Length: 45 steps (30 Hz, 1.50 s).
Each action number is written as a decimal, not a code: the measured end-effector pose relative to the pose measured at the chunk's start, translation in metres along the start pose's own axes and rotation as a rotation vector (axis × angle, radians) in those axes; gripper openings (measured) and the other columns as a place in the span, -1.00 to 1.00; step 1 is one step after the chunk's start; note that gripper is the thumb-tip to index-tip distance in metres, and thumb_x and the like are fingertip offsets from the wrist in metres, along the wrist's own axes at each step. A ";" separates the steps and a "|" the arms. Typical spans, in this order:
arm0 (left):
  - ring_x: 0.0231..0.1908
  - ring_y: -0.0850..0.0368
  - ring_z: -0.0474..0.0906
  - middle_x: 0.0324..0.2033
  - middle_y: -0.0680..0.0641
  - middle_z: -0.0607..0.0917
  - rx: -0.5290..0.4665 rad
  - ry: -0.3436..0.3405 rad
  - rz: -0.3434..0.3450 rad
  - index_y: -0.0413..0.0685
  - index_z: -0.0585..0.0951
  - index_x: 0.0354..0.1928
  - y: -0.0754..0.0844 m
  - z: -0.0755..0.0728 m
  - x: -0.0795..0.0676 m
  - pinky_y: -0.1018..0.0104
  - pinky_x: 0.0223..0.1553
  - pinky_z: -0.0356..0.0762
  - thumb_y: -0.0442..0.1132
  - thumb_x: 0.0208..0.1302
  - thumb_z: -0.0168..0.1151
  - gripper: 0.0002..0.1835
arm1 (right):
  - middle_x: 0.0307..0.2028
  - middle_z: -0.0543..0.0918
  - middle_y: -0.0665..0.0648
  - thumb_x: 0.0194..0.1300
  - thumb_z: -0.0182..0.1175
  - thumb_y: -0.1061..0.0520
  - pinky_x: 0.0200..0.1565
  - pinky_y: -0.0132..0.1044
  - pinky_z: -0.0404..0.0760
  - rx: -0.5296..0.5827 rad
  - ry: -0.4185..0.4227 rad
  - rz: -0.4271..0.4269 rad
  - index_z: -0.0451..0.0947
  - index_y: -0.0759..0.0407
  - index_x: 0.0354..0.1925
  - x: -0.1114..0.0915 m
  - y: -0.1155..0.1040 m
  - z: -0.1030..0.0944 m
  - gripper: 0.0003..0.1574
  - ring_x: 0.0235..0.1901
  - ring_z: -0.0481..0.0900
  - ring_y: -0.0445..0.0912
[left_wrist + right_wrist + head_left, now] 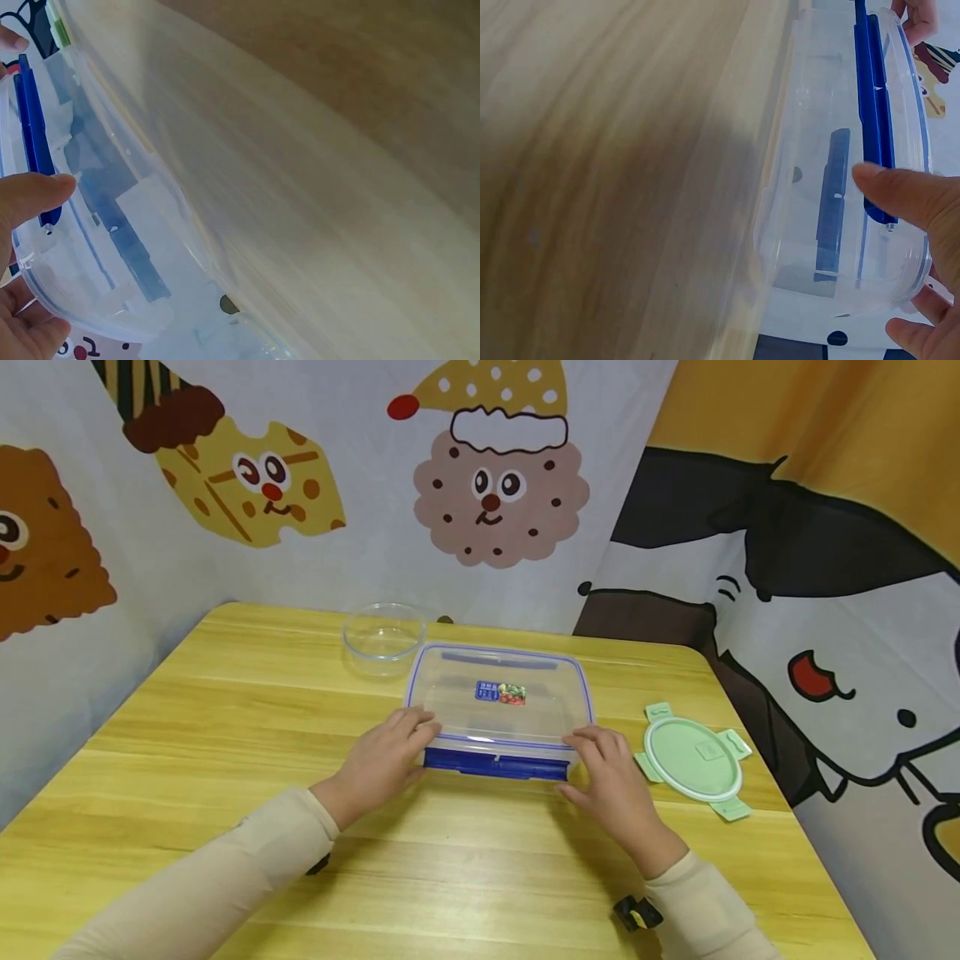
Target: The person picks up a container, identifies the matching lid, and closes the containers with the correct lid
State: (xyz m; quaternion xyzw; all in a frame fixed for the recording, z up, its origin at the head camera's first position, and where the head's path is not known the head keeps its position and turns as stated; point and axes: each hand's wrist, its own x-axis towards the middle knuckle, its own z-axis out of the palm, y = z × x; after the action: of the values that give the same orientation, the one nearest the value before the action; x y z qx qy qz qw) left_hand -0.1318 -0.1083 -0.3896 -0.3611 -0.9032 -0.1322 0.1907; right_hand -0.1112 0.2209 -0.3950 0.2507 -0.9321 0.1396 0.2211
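Observation:
A clear plastic food container (498,710) with a blue-edged lid and a fruit sticker stands in the middle of the table. Along its near side runs a blue locking flap (495,764). At the near left corner my left hand (382,760) grips the container, fingers over the lid's edge. Its thumb (45,193) lies against one end of the blue flap. My right hand (615,789) grips the near right corner in the same way, thumb (892,187) on the flap's other end. Through the clear wall, another blue flap (832,206) shows on the far side.
Behind the container, to its left, sits a round clear bowl (384,639). A round green lid (693,758) with outspread flaps lies on the right of the wooden table (187,760). A cartoon-printed cloth (360,443) hangs behind the table's far edge.

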 end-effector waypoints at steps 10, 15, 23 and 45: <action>0.17 -0.18 0.42 0.14 -0.24 0.52 -0.030 -0.049 -0.035 -0.20 0.51 0.15 0.000 -0.005 -0.001 0.06 0.05 0.58 -0.26 -0.01 0.49 -0.38 | 0.04 0.50 0.25 -0.19 0.60 0.17 0.03 0.06 0.52 0.001 -0.013 0.003 0.51 0.23 0.01 0.001 -0.001 -0.004 -0.24 0.04 0.40 0.19; 0.18 -0.18 0.41 0.15 -0.24 0.52 -0.040 -0.073 -0.061 -0.23 0.52 0.15 0.002 -0.008 0.000 0.07 0.05 0.58 -0.27 0.01 0.45 -0.40 | 0.06 0.51 0.25 -0.13 0.58 0.15 0.04 0.08 0.52 0.027 -0.043 0.014 0.52 0.23 0.05 0.002 -0.002 -0.009 -0.26 0.07 0.40 0.19; 0.18 -0.18 0.41 0.15 -0.22 0.53 -0.077 -0.081 -0.108 -0.23 0.54 0.13 0.004 -0.010 0.002 0.06 0.07 0.57 -0.21 0.05 0.44 -0.43 | 0.08 0.53 0.23 -0.03 0.51 0.13 0.05 0.12 0.51 0.076 -0.068 0.041 0.56 0.20 0.07 0.003 0.001 -0.013 -0.35 0.10 0.40 0.19; 0.12 -0.15 0.48 0.05 -0.20 0.61 -0.087 0.001 -0.156 -0.21 0.61 0.00 0.008 -0.005 0.006 0.02 0.13 0.52 -0.19 0.18 0.39 -0.62 | -0.07 0.61 0.17 0.12 0.41 0.15 0.01 0.08 0.53 0.078 -0.036 0.077 0.63 0.19 -0.07 0.008 -0.002 -0.010 -0.63 0.00 0.45 0.15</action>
State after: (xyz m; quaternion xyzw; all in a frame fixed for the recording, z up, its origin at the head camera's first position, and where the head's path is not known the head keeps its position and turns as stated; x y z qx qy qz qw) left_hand -0.1288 -0.1008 -0.3819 -0.2975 -0.9219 -0.1857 0.1643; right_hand -0.1131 0.2201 -0.3820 0.2253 -0.9388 0.1797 0.1889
